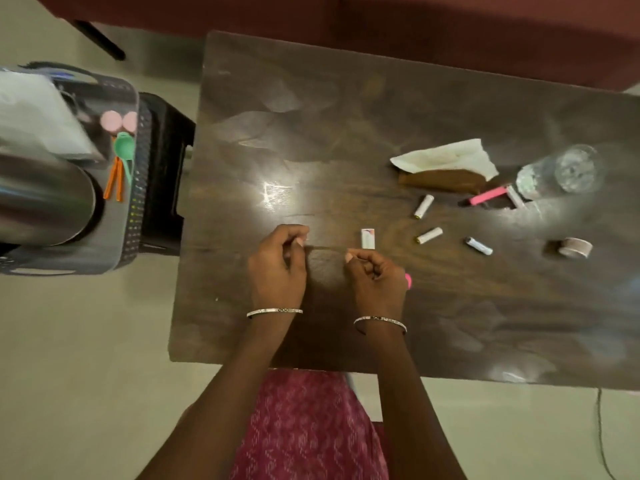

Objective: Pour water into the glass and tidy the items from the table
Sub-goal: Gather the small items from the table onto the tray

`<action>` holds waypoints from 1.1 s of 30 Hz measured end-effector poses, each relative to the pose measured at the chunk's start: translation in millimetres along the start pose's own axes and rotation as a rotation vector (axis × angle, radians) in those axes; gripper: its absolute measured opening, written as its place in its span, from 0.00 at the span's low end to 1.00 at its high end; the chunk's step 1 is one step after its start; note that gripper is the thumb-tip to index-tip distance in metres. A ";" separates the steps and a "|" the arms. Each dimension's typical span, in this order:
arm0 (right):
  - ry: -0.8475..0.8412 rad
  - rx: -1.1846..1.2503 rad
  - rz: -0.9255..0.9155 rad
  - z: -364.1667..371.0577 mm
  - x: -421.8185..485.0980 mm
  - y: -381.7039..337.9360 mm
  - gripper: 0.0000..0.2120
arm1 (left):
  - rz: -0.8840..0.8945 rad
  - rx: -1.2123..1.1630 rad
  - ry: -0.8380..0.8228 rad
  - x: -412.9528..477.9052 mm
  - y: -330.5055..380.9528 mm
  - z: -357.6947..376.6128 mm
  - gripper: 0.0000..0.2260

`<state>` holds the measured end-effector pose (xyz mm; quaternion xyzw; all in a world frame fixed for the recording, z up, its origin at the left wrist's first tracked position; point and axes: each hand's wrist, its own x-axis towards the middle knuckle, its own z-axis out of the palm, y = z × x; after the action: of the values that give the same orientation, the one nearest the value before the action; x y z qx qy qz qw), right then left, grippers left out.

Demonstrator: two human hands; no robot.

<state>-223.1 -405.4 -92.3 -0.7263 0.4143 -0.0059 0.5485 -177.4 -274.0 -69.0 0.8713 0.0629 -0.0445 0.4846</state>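
A: Table [346,98], dark wood, seen from above. Far half bare; left part bare out to its left edge.

B: Hands?

A: Both over the near-middle. Left hand [277,268] curled, thumb and forefinger pinched; right hand [375,275] curled the same way. What is pinched between them, cannot tell — too thin or too blurred. Something pink [408,281] shows at the right hand's outer side. A bangle on each wrist.

B: Clutter?

A: All toward the right side. Clear glass [573,169] near the right edge, whether upright or tipped I cannot tell, water level unreadable. White tissue [450,155] just left of it, lying over a brown patch [443,180]. Pink stick [486,196] between tissue and glass. Two white batteries [424,206] [429,235] below that, a third small cylinder [479,245] to their right, tape roll [573,247] nearer the right edge. Small white card [367,238] just beyond the right hand.

B: Off the table?

A: Grey basket [135,188] on a black stool [166,161] beside the left edge; steel vessel [41,199], orange and green clips [119,171] inside. Near edge bare either side of the wrists.
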 end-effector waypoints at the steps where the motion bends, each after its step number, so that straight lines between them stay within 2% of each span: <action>1: 0.021 -0.006 0.006 -11.8 1.9 4.2 0.02 | 0.003 -0.002 -0.014 -4.8 3.3 8.2 0.09; 6: 0.118 0.002 0.052 -71.4 18.0 25.2 0.04 | 0.040 0.034 -0.112 -26.2 16.9 49.3 0.09; 10: 0.262 -0.027 0.098 -115.0 38.6 37.9 0.02 | 0.037 0.064 -0.169 -36.7 29.5 83.2 0.08; 13: 0.357 -0.022 0.143 -144.3 62.6 43.3 0.04 | 0.058 0.102 -0.198 -37.8 44.6 108.7 0.07; 16: 0.413 -0.084 0.103 -166.9 90.5 45.9 0.08 | 0.090 0.182 -0.255 -31.8 59.6 134.6 0.06; 20: 0.320 -0.334 -0.032 -182.4 122.5 46.2 0.14 | 0.070 0.377 -0.320 -16.7 69.0 169.9 0.05; 23: 0.165 -0.517 -0.102 -184.5 139.1 50.4 0.19 | 0.095 0.552 -0.344 -10.6 71.2 191.5 0.09; 25: 0.100 -0.556 -0.118 -183.4 144.2 55.1 0.21 | 0.115 0.669 -0.348 -10.4 70.6 203.1 0.12; 29: 0.123 -0.552 -0.122 -180.8 147.4 64.0 0.16 | 0.145 0.785 -0.334 -10.9 65.4 218.6 0.17; 33: 0.124 -0.550 -0.136 -179.9 152.0 71.0 0.10 | 0.161 0.790 -0.310 -7.8 65.3 224.4 0.12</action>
<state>-248.9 -644.2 -145.4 -0.8723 0.3832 0.0256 0.3028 -178.8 -499.4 -131.3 0.9750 -0.1008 -0.1576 0.1197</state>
